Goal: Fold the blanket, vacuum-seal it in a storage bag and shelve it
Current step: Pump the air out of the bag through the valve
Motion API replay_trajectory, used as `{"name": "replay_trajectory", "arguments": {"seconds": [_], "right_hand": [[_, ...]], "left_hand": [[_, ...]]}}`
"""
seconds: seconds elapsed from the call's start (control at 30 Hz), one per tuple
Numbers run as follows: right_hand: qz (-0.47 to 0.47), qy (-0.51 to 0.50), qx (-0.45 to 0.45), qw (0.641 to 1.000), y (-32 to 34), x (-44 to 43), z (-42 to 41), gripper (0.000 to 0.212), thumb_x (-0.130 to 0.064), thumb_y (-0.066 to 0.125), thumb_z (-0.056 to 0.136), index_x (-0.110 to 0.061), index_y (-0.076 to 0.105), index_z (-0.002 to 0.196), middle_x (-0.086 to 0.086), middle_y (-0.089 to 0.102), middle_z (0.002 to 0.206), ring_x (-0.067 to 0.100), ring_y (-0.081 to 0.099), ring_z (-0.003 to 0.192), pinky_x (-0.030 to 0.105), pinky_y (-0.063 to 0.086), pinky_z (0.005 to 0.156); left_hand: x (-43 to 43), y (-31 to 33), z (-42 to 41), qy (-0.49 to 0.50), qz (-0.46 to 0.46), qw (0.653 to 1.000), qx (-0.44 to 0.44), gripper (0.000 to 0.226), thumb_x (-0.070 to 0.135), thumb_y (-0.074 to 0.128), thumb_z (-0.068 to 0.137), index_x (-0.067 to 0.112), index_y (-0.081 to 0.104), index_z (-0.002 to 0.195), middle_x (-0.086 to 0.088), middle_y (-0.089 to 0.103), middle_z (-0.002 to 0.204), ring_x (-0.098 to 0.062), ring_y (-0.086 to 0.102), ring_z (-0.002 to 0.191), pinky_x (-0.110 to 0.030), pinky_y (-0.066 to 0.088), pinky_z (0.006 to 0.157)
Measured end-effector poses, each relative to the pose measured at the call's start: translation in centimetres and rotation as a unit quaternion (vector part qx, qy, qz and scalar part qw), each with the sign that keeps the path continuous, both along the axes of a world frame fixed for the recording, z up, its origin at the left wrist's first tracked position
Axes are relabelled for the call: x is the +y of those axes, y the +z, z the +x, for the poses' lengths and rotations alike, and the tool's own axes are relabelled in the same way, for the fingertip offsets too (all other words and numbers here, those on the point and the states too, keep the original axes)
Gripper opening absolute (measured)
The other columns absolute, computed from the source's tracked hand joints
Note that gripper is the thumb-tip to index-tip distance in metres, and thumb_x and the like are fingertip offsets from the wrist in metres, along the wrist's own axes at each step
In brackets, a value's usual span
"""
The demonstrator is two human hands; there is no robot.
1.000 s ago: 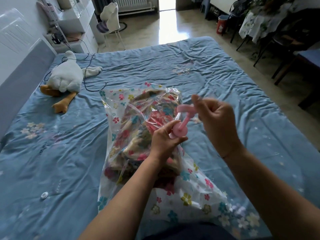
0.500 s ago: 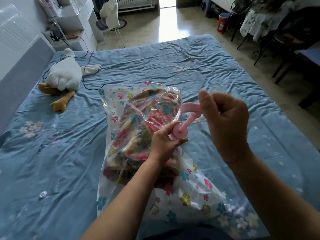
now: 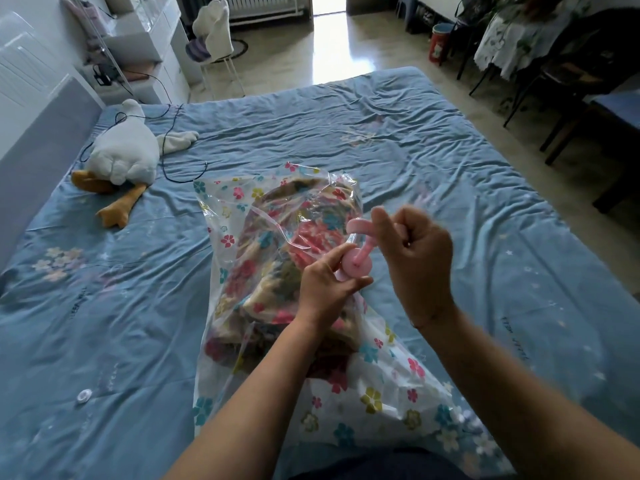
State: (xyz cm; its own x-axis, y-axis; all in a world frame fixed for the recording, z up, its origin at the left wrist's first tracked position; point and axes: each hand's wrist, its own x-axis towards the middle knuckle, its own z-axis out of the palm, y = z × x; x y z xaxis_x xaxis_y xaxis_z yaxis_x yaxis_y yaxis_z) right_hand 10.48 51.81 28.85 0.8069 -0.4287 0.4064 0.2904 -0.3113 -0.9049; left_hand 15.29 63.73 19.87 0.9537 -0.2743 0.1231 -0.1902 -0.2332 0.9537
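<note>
A clear storage bag [image 3: 374,403] printed with small flowers lies on the blue bed [image 3: 450,168] in front of me. A folded flowered blanket [image 3: 277,271] is inside it. Above the bag's right side is a small pink hand pump [image 3: 356,265]. My left hand [image 3: 322,285] grips the pump's round body between thumb and fingers. My right hand [image 3: 415,258] is curled round the pink handle [image 3: 358,225] at the top of the pump's rod. The bag's plastic is bunched and lifted under the pump.
A white plush goose [image 3: 121,157] and a black cable [image 3: 173,133] lie at the bed's far left. A small white cap [image 3: 84,395] sits on the sheet at the near left. A grey headboard [image 3: 41,161] runs along the left; chairs and tables [image 3: 571,74] stand right.
My right hand with the pink handle has shifted slightly left, closer to my left hand, and is blurred. The pump body stays in my left hand. The bag has not moved.
</note>
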Motion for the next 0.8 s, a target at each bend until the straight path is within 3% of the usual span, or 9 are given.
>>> {"name": "replay_trajectory", "arguments": {"seconds": [0.13, 0.27, 0.33, 0.37, 0.43, 0.57, 0.67, 0.73, 0.8], "right_hand": [[-0.089, 0.021, 0.170, 0.981, -3.9, -1.0, 1.1, 0.058, -0.063, 0.064, 0.080, -0.018, 0.039, 0.052, -0.007, 0.036, 0.048, 0.009, 0.034, 0.048, 0.035, 0.034, 0.052], [0.033, 0.012, -0.020, 0.999, 2.1, -0.7, 0.5, 0.059, -0.038, 0.066, 0.089, 0.005, 0.040, 0.056, 0.019, 0.055, 0.051, 0.013, 0.064, 0.056, 0.029, 0.039, 0.048], [0.037, -0.012, -0.092, 0.995, 3.4, -0.7, 0.5, 0.056, -0.031, 0.064, 0.090, 0.004, 0.035, 0.058, 0.024, 0.051, 0.052, 0.011, 0.059, 0.051, 0.027, 0.038, 0.048], [0.021, -0.020, -0.082, 0.996, 2.7, -0.7, 0.7, 0.055, -0.036, 0.063, 0.090, -0.002, 0.035, 0.059, 0.027, 0.053, 0.054, 0.022, 0.061, 0.052, 0.034, 0.041, 0.048], [0.001, -0.004, 0.018, 1.000, -0.6, -0.7, 1.0, 0.058, -0.054, 0.059, 0.089, -0.010, 0.034, 0.061, 0.027, 0.059, 0.060, 0.037, 0.065, 0.062, 0.047, 0.046, 0.053], [-0.105, 0.028, 0.204, 0.973, -4.8, -1.1, 1.5, 0.058, -0.057, 0.059, 0.087, -0.016, 0.040, 0.051, -0.003, 0.039, 0.048, 0.013, 0.036, 0.049, 0.034, 0.035, 0.054], [-0.054, -0.005, 0.064, 0.996, -0.6, -0.8, 1.2, 0.064, -0.047, 0.061, 0.088, 0.007, 0.050, 0.056, 0.013, 0.053, 0.049, 0.025, 0.040, 0.046, 0.035, 0.036, 0.049], [0.027, -0.016, -0.047, 0.998, 2.4, -0.5, 1.0, 0.062, -0.035, 0.060, 0.092, 0.014, 0.042, 0.058, 0.022, 0.058, 0.053, 0.014, 0.046, 0.045, 0.029, 0.038, 0.048], [0.034, -0.017, -0.062, 0.997, 2.2, -0.2, 1.0, 0.061, -0.033, 0.059, 0.093, 0.013, 0.038, 0.059, 0.029, 0.061, 0.058, 0.011, 0.058, 0.052, 0.029, 0.038, 0.048]], "left_hand": [[0.0, 0.0, -0.1, -0.003, -0.002, 1.000, 0.010, 0.051, 0.019, 0.088, 0.065, 0.026, 0.067, 0.111, 0.009, 0.073, 0.100, -0.009, 0.069, 0.098, -0.031, 0.055, 0.089], [0.0, 0.4, 0.7, -0.007, 0.010, 1.000, -0.017, 0.062, 0.025, 0.088, 0.063, 0.025, 0.063, 0.120, 0.005, 0.071, 0.110, -0.011, 0.068, 0.103, -0.035, 0.054, 0.094], [-0.1, 0.3, 0.9, -0.005, 0.012, 1.000, -0.020, 0.064, 0.023, 0.088, 0.064, 0.022, 0.062, 0.122, 0.005, 0.070, 0.111, -0.010, 0.067, 0.103, -0.035, 0.054, 0.094], [-0.1, 0.2, 0.8, -0.003, 0.013, 1.000, -0.019, 0.065, 0.025, 0.087, 0.063, 0.020, 0.062, 0.123, 0.004, 0.071, 0.111, -0.010, 0.067, 0.104, -0.035, 0.054, 0.094], [-0.1, 0.1, 0.5, -0.004, 0.020, 1.000, -0.017, 0.064, 0.027, 0.087, 0.063, 0.020, 0.064, 0.122, 0.004, 0.072, 0.111, -0.009, 0.067, 0.103, -0.034, 0.054, 0.093], [0.0, -0.2, 0.2, -0.007, 0.023, 1.000, -0.011, 0.051, 0.014, 0.087, 0.066, 0.038, 0.066, 0.104, 0.021, 0.072, 0.093, -0.001, 0.068, 0.091, -0.022, 0.054, 0.084], [0.1, 0.0, 0.8, -0.008, 0.019, 1.000, -0.010, 0.060, 0.018, 0.088, 0.065, 0.020, 0.064, 0.121, 0.002, 0.073, 0.109, -0.010, 0.069, 0.101, -0.030, 0.054, 0.091], [0.1, -0.1, 1.2, -0.011, 0.023, 1.000, -0.019, 0.067, 0.022, 0.088, 0.064, 0.015, 0.062, 0.125, -0.002, 0.071, 0.113, -0.012, 0.068, 0.104, -0.034, 0.054, 0.094], [0.0, 0.1, 1.1, -0.014, 0.023, 0.999, -0.023, 0.067, 0.026, 0.088, 0.063, 0.015, 0.063, 0.124, -0.001, 0.072, 0.112, -0.012, 0.068, 0.102, -0.036, 0.055, 0.093]]}}
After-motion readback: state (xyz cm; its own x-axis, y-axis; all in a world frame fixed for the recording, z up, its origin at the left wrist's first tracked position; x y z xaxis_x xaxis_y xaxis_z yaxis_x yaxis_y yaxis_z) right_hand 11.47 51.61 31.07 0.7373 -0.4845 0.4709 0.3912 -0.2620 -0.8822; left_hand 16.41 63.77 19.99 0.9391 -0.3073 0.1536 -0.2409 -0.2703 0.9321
